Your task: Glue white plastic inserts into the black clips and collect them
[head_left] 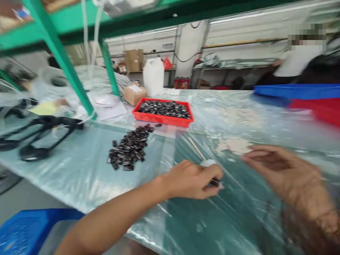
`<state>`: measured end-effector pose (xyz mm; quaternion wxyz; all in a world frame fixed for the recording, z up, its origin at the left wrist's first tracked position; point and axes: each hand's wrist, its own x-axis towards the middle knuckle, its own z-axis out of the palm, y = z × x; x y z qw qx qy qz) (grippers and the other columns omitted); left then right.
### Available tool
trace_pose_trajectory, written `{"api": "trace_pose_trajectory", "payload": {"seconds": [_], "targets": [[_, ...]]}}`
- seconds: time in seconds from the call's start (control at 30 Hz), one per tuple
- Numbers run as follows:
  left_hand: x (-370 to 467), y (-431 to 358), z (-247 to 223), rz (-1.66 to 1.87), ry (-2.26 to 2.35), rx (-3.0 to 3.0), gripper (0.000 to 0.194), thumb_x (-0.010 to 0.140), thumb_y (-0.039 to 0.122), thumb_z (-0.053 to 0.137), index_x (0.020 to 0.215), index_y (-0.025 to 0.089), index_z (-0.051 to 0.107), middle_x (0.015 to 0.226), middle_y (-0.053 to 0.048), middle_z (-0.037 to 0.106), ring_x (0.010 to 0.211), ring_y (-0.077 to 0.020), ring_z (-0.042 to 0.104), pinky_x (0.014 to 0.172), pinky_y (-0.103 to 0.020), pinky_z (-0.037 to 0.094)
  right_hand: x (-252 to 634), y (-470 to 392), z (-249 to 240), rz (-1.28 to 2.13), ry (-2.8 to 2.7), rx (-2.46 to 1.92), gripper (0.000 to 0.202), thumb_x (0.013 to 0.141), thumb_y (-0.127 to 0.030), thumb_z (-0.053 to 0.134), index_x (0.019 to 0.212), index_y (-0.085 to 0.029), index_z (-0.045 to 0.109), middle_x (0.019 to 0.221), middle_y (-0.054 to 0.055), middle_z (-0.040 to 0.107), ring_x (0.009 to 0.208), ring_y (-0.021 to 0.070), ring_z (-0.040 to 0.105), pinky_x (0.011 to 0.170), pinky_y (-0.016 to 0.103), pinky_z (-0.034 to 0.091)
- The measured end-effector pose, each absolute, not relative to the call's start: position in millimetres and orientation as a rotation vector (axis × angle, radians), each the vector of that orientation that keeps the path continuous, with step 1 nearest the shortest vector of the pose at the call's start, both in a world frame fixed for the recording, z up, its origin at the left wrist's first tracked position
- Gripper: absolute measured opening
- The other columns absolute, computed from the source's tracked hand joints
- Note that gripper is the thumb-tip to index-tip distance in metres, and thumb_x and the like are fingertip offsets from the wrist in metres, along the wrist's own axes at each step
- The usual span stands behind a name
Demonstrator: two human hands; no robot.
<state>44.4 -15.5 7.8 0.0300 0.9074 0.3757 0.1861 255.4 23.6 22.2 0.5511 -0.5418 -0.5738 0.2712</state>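
Note:
My left hand [195, 180] is closed in a pinch on a small black part [214, 182] at the centre of the table. Just behind its knuckles a white rounded object [209, 163] shows in part, and a thin pale stick [196, 148] reaches away from it. My right hand [281, 170] is on the right, its thumb and fingertips drawn together at the edge of a pile of small cream pieces [233, 145]. Blur hides whatever those fingertips hold. Left of my left hand lies a loose heap of small black parts [129, 148].
A red tray [164, 119] full of similar black parts stands behind the heap. Black looped items [39, 138] lie at left by a green shelf post [66, 67]. A white jug [153, 76] and small carton [135, 92] stand farther back. Blue [297, 91] and red bins sit at right; a person [297, 60] is beyond.

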Motion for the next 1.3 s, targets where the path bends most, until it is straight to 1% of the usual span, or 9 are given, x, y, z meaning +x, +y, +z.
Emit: {"api": "trace_pose_trajectory", "payload": {"seconds": [0.1,0.17,0.3,0.43,0.53,0.73,0.93,1.13,1.3], "targets": [[42.7,-6.3,-2.8,0.751,1.031,2.925,0.008,0.099,0.031,0.059,0.1,0.023,0.059,0.083,0.004,0.08,0.066,-0.0169,0.072,0.055,-0.031,0.044,260.0,-3.4,16.6,0.881,-1.398,-1.206,0.045,0.052,-0.05,0.096,0.084,-0.026,0.075,0.073,0.001,0.073,0.063,0.0183,0.068,0.06,0.031,0.056],[41.3,-5.9,-5.5,0.834,1.016,2.995,0.011,0.1,0.029,0.054,0.094,0.022,0.058,0.078,0.004,0.077,0.061,-0.0167,0.07,0.052,-0.031,0.04,250.4,-13.1,13.0,1.01,-1.404,-1.131,0.04,0.056,-0.052,0.093,0.082,-0.028,0.074,0.071,-0.001,0.072,0.061,0.0182,0.068,0.06,0.032,0.057],[40.5,-7.7,-5.2,0.923,1.033,3.007,0.022,0.105,0.027,0.043,0.09,0.02,0.057,0.073,0.002,0.073,0.055,-0.016,0.067,0.051,-0.031,0.041,241.2,-18.4,11.6,1.377,-1.291,-0.933,0.025,0.066,-0.035,0.092,0.083,-0.027,0.075,0.078,-0.001,0.071,0.072,0.015,0.068,0.07,0.028,0.057],[40.7,-5.1,-5.5,0.925,0.997,2.943,0.029,0.109,0.038,0.04,0.096,0.019,0.058,0.079,0.001,0.075,0.057,-0.0147,0.068,0.054,-0.03,0.045,248.6,-17.7,12.5,1.44,-1.3,-0.916,0.02,0.073,-0.031,0.089,0.087,-0.026,0.076,0.08,0.0,0.069,0.073,0.0135,0.064,0.07,0.026,0.054],[39.2,-3.4,-6.8,0.855,1.045,2.94,0.036,0.11,0.044,0.037,0.094,0.019,0.058,0.071,0.001,0.072,0.054,-0.0159,0.066,0.054,-0.029,0.042,249.7,-17.8,12.3,1.448,-1.369,-0.918,0.02,0.075,-0.032,0.088,0.089,-0.025,0.075,0.078,0.0,0.067,0.074,0.0132,0.059,0.069,0.026,0.05],[37.2,-2.3,-5.5,0.762,1.049,2.986,0.041,0.111,0.043,0.029,0.091,0.02,0.056,0.065,0.001,0.068,0.052,-0.0165,0.063,0.051,-0.03,0.036,242.7,-19.8,12.9,1.495,-1.397,-0.896,0.016,0.081,-0.035,0.083,0.088,-0.024,0.074,0.081,-0.001,0.064,0.077,0.0122,0.056,0.071,0.025,0.047],[40.7,-3.4,-0.9,0.639,1.031,3.036,0.03,0.111,0.038,0.033,0.1,0.02,0.053,0.072,0.002,0.071,0.055,-0.0184,0.065,0.049,-0.032,0.035,241.8,-20.5,11.7,1.597,-1.295,-0.896,0.017,0.08,-0.031,0.085,0.086,-0.023,0.071,0.08,-0.003,0.062,0.078,0.0103,0.055,0.073,0.023,0.045],[41.3,-6.1,0.2,0.49,1.004,3.054,0.024,0.109,0.038,0.041,0.099,0.02,0.053,0.08,-0.001,0.075,0.06,-0.0215,0.069,0.049,-0.033,0.039,241.3,-14.8,12.9,1.896,-1.182,-0.852,0.032,0.071,-0.03,0.091,0.084,-0.02,0.064,0.077,-0.005,0.057,0.066,0.0078,0.051,0.064,0.023,0.043],[42.2,-9.7,-1.2,0.514,0.955,3.031,0.026,0.108,0.04,0.042,0.096,0.021,0.054,0.079,-0.001,0.075,0.057,-0.0218,0.068,0.048,-0.032,0.04,242.1,-14.4,11.6,2.022,-1.131,-0.753,0.031,0.074,-0.03,0.088,0.082,-0.02,0.06,0.078,-0.004,0.057,0.069,0.0082,0.053,0.064,0.023,0.046]]}}
